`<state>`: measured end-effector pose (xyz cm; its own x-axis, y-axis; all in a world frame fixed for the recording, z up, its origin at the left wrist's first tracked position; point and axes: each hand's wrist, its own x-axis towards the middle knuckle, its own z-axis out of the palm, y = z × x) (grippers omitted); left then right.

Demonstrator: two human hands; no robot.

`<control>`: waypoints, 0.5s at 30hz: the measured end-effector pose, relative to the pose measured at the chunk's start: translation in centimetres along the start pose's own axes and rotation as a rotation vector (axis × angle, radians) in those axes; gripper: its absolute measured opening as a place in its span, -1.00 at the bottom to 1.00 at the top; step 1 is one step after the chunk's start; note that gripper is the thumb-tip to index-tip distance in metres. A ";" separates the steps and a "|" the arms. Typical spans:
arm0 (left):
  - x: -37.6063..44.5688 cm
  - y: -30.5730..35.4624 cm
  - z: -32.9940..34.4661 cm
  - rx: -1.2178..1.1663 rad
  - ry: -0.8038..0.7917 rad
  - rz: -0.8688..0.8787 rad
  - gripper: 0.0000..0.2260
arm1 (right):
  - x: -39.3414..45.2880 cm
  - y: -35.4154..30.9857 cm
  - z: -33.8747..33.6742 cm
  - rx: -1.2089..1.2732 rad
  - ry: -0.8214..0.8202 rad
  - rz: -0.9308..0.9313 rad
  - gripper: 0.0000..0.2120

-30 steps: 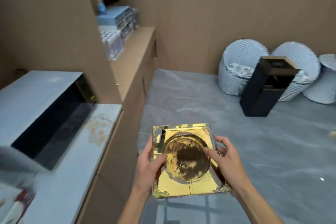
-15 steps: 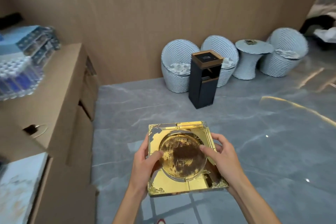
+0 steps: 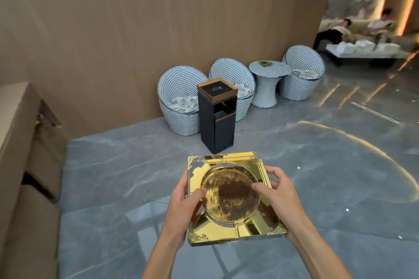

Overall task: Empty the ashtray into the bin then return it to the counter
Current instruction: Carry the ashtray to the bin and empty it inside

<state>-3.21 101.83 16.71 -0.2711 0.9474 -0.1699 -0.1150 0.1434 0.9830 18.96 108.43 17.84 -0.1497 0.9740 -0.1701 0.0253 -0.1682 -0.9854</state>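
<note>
I hold a square gold ashtray (image 3: 229,197) level in front of me, its round bowl stained with dark ash. My left hand (image 3: 181,210) grips its left edge with the thumb on top. My right hand (image 3: 278,199) grips the right edge, thumb resting on the bowl's rim. A tall black bin (image 3: 216,118) with a copper-trimmed top and an open slot in its front stands on the floor straight ahead, beyond the ashtray. The wooden counter (image 3: 15,142) runs along the left edge of the view.
Three woven white chairs (image 3: 179,99) and a small round woven table (image 3: 267,81) stand against the wood-panelled wall behind the bin. Grey polished floor (image 3: 328,165) spreads between me and the bin. Two people sit on a sofa (image 3: 353,31) at the far right.
The view has swung right and moved forward: the counter with its boxes has slid off to the left, and the bin now stands centred and nearer. Both hands still hold the ashtray level.
</note>
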 end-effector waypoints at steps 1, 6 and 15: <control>1.8 0.2 0.3 0.009 -0.008 -0.010 -0.53 | 1.5 -0.2 -0.1 0.005 0.014 0.003 -0.67; 9.7 2.0 1.2 0.073 -0.052 -0.043 -0.49 | 8.4 -1.3 -0.2 0.010 0.070 0.006 -0.68; 21.0 2.4 4.8 0.133 -0.076 -0.036 -0.46 | 18.7 -2.4 -1.6 0.030 0.145 0.054 -0.66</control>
<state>-4.63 123.41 15.82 -0.1954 0.9592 -0.2043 0.0052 0.2093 0.9778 17.69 127.32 16.97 -0.0044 0.9748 -0.2229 -0.0004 -0.2229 -0.9748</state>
